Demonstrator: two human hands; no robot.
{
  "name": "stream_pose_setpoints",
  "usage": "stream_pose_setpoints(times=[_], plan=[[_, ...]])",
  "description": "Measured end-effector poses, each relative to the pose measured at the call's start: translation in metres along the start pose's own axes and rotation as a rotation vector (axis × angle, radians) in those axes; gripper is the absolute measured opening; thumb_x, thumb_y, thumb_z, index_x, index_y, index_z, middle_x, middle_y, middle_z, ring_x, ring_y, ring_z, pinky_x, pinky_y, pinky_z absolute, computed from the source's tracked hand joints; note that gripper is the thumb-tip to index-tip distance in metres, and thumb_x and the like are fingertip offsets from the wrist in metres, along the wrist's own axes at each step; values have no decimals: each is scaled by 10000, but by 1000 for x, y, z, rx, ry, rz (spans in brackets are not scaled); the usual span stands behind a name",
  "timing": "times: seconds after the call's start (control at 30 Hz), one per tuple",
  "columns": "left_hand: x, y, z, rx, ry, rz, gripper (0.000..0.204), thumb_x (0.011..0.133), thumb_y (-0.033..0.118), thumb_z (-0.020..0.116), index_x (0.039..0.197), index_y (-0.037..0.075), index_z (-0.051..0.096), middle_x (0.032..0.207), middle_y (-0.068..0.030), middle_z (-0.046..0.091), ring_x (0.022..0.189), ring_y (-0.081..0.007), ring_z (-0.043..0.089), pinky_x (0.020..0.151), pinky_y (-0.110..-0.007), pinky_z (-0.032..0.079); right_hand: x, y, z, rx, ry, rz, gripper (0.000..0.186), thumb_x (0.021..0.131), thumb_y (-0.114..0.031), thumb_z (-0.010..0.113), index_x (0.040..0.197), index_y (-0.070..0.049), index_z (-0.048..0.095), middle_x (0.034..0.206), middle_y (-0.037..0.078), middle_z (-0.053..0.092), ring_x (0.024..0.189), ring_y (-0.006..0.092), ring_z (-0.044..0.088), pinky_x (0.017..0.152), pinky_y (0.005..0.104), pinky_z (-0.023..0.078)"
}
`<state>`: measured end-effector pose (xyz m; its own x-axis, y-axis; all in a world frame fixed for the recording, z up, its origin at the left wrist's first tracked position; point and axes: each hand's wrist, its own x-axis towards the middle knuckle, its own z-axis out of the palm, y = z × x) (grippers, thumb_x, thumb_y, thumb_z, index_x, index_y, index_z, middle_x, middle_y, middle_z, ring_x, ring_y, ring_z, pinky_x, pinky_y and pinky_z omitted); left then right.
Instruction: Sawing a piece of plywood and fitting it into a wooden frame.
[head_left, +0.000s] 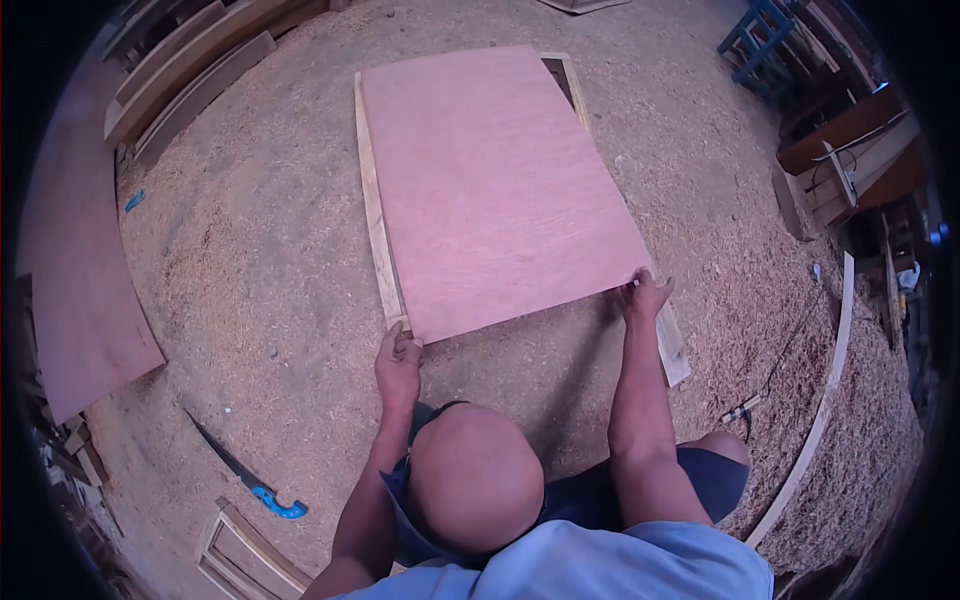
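A large pinkish plywood sheet (490, 190) lies over a pale wooden frame (371, 200) on the ground in front of me. The frame shows along the sheet's left side, at the far right corner and beside my right hand. My left hand (399, 372) is closed at the near left corner of the sheet, next to the frame's end; its grip is partly hidden. With thumb and fingers, my right hand (645, 296) pinches the near right corner. That corner looks raised, and a shadow falls below the near edge.
A handsaw (262, 492) with a blue handle lies at the lower left, near a small framed panel (250, 555). Another plywood sheet (85, 250) stretches along the left. Wood shavings (800, 400) and a long thin strip (835, 370) lie right; a blue stool (755, 45) stands far right.
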<state>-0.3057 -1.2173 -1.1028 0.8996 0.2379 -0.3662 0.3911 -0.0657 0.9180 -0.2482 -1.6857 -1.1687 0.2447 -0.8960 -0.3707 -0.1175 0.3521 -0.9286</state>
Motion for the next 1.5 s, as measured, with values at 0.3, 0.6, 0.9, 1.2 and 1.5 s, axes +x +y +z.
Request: stream_pose_setpoints(times=[0.3, 0.6, 0.9, 1.2, 1.5], plan=[[25, -8, 28, 33, 97, 9, 406, 1016, 39, 666, 1403, -87, 665, 1000, -91, 744, 880, -130, 687, 808, -288, 566, 52, -12, -18, -221, -362, -101, 445, 960, -8, 679, 1396, 51, 611, 1147, 139, 720, 958, 234, 719, 799, 368, 612], [128, 16, 45, 316, 167, 241, 385, 966, 66, 681, 1335, -25, 745, 1250, -242, 774, 1113, -285, 760, 1018, -373, 559, 106, -22, 33, -561, -528, -524, 657, 931, -83, 796, 1537, 14, 564, 1090, 110, 761, 914, 194, 725, 718, 321, 605], [134, 7, 47, 386, 187, 223, 413, 938, 53, 699, 1337, -46, 735, 1251, -229, 779, 1123, -304, 763, 1023, -367, 569, 74, -42, 25, -378, -663, -225, 588, 911, -60, 768, 1477, 24, 634, 1020, 96, 768, 791, 170, 724, 721, 316, 602], [142, 88, 37, -180, 116, 17, 222, 995, 83, 706, 1175, -13, 795, 865, 9, 696, 702, -92, 592, 613, -249, 456, 64, -133, 42, -184, -776, -128, 452, 1048, -114, 692, 1464, 45, 610, 1114, 89, 746, 838, 180, 730, 783, 323, 649], [147, 184, 24, -422, 112, 57, 111, 989, 124, 765, 1079, 60, 767, 865, 18, 682, 717, -95, 624, 670, -253, 539, 47, -202, 75, 31, -829, -210, 592, 1025, -73, 724, 1531, 110, 477, 1178, 190, 733, 966, 250, 771, 842, 360, 686]])
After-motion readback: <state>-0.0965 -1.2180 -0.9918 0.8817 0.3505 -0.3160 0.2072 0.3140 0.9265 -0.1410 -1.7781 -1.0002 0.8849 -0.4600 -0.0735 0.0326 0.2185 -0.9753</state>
